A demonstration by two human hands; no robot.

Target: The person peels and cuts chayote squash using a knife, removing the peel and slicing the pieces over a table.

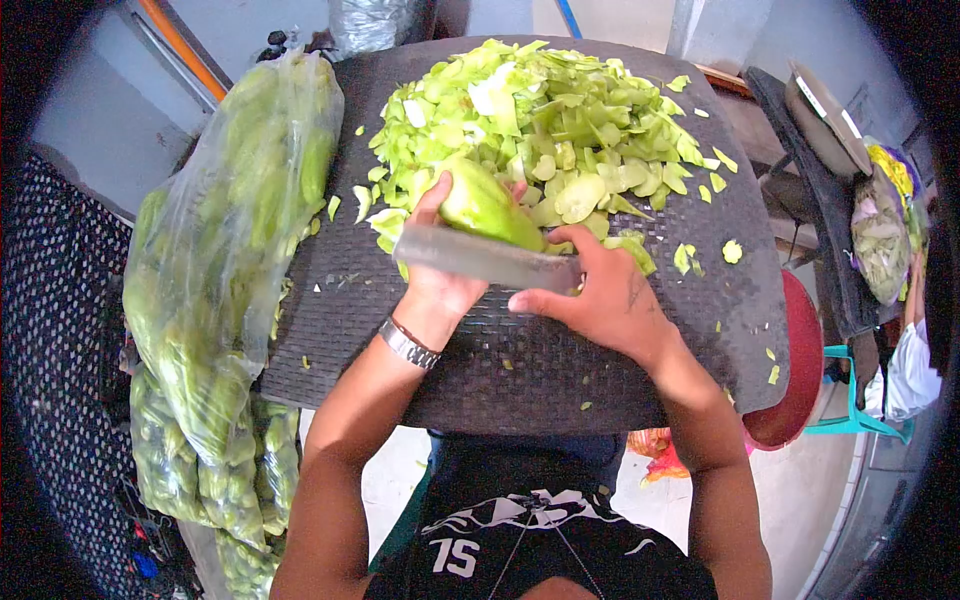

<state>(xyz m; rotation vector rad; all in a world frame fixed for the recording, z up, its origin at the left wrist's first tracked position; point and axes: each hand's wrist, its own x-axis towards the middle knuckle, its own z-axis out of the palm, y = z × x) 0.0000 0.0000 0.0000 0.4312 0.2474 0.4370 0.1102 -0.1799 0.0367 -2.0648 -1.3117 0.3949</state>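
Observation:
My left hand [446, 290] is wrapped round a smooth, light green gourd [486, 204] and holds it tilted above the table. In my right hand [618, 292] is the handle end of a wide-bladed knife [475, 258]. Its blade, somewhat blurred, stretches left across the near side of the gourd and in front of my left palm. Just beyond both hands a large heap of green and pale slices [560, 125] covers the far part of the dark woven table [500, 385]. The knife handle is mostly hidden by my fingers.
Clear plastic bags of green gourds [235, 190] lean at the table's left edge, with more bagged gourds [200, 455] below. A red tub [790, 370] and a teal stool [855, 400] stand to the right. Another person's arm [915, 290] shows at far right.

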